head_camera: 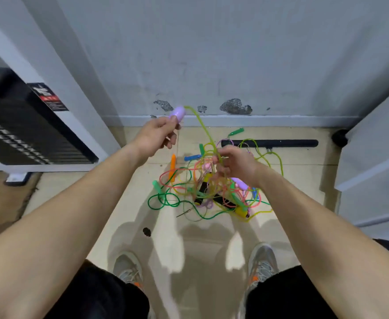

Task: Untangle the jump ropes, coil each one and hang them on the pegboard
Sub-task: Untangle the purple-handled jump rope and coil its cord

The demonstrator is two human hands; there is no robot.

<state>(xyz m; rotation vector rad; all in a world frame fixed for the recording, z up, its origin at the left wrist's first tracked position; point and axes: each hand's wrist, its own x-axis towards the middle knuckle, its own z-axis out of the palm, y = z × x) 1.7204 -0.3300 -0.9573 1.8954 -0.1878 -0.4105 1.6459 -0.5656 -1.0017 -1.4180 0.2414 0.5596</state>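
Two hands apart, raised. Left hand [159, 137] grips lilac handle [177, 113]; right hand [235, 162] pinches its yellow-green cord [202, 127] lower down. Rope tangle [188, 192] on floor beneath right hand. Step: untangling. Next, probably: draw cord free of tangle.

A black bar [274, 143] lies on the tile floor [110, 203] just beyond the right hand [235, 163]. A black machine [16, 125] stands well left of the left hand [156, 137]. Grey sneakers [127, 268] show below both hands.
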